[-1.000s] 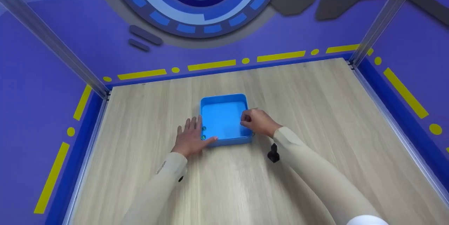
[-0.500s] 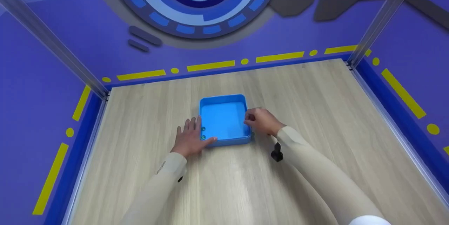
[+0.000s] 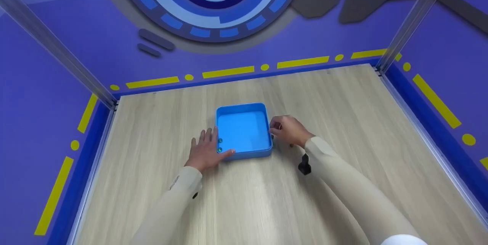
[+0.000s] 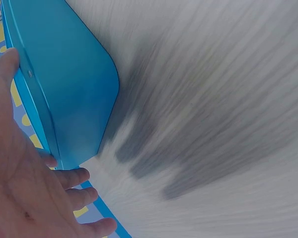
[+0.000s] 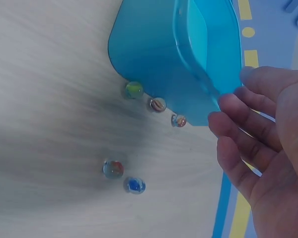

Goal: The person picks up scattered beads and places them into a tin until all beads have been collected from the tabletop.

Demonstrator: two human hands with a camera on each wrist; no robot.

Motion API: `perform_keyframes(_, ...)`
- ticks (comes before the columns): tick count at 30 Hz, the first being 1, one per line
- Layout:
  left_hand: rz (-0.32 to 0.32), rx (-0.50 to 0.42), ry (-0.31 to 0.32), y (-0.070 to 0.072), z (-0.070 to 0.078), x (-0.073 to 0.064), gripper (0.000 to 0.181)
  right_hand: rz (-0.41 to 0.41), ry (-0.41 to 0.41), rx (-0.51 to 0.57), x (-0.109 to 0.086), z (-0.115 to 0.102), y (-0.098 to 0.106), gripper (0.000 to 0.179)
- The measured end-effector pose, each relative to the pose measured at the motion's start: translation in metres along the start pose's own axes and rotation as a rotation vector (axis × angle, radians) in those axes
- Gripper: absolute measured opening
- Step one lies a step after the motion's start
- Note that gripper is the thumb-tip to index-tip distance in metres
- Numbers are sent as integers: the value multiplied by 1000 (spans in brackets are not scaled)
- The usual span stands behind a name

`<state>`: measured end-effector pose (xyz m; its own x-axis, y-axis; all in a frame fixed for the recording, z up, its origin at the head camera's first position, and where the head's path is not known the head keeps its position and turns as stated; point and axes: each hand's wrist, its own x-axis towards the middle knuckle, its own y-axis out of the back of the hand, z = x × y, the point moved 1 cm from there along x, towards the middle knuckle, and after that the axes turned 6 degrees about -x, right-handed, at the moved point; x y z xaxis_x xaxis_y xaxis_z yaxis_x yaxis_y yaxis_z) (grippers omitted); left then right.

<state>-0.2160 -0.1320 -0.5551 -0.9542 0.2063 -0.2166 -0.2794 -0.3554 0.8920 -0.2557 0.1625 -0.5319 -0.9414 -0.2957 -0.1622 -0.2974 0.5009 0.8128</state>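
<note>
Nearest us are two pale sleeves (image 3: pixel 175 195) reaching forward over a wooden table (image 3: pixel 236 199). Beyond them we see the left hand (image 3: pixel 206 149) with its fingers spread, steadying the side of a blue box (image 3: pixel 246 130); its thumb crosses the near rim. The right hand (image 3: pixel 289 128) is at the opposite rim with bent fingers, thumb and fingertips close together. We see nothing between them, but cannot tell whether they pinch something.

The box stands upright in mid-table, between the hands. Inside, by its left wall, lie two green marbles (image 3: pixel 220 140). Outside, below the right hand, we count five more on the table: a yellow-green marble (image 5: pixel 134 90), a brown-striped marble (image 5: pixel 158 104) and a small reddish marble (image 5: pixel 179 120) along the box's base, then a clear marble (image 5: pixel 113 169) and a blue marble (image 5: pixel 136 186) farther off.

So we judge the sorting unfinished: two in, five out. Behind everything rises a purple wall (image 3: pixel 183 60).
</note>
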Motion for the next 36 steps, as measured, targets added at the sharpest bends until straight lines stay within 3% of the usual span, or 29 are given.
perform_keyframes(17,4,9,-9,-1,-1,1,108,-8,-108,0,-3,8,2,24)
perform_keyframes(24,-6,16,6,-1,0,1,109,13,-98,-50,-3,9,0,29)
perform_keyframes(36,-10,18,18,-3,-1,1,109,-6,-66,-30,2,16,-9,26)
